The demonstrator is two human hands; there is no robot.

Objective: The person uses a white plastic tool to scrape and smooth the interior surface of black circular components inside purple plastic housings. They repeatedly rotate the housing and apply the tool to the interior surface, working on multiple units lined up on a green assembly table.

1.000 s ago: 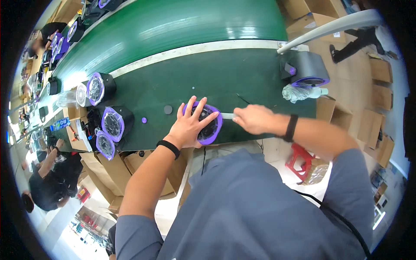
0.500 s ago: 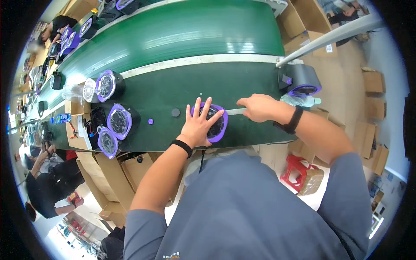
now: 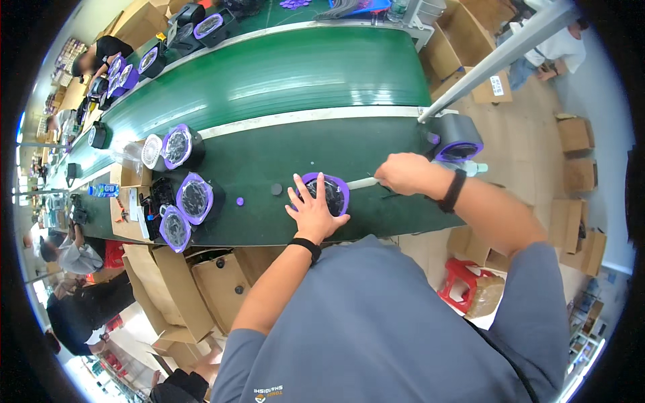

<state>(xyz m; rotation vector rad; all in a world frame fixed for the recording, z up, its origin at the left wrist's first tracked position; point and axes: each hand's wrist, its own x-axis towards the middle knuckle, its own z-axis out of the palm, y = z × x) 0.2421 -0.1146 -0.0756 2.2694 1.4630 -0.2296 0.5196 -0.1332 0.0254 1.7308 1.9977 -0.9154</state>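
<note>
The left hand (image 3: 314,218) is resting on the unit (image 3: 336,193), fingers spread wide across its dark, purple-rimmed face, and seems to be bracing the unit against sliding. The unit is sitting on the green surface (image 3: 262,161), close to the near edge. Its face is pointing upward; its outline is looking about as broad as it is deep, and with the hand covering part of it, no long axis is standing out.

Right of the unit, the right hand (image 3: 406,176) is pinching the outer end of a pale strip (image 3: 363,183), fingers curled. The strip's long axis is lying sideways: its inner end is pointing at the unit's right rim, its outer end slanting slightly farther away. I cannot tell whether the strip is joined to the unit or only meeting it.

Just left of the unit, a grey disc (image 3: 277,189) is lying flat, with a purple cap (image 3: 240,201) beyond it, both perhaps being kept within reach. Well left of the unit, 2 purple-rimmed pieces (image 3: 195,199) are standing together, probably keeping out of the hands' way.

Farther off, right of the unit, a grey housing (image 3: 462,131) is facing the near side. Beyond the unit, a conveyor (image 3: 295,74) is stretching across.
</note>
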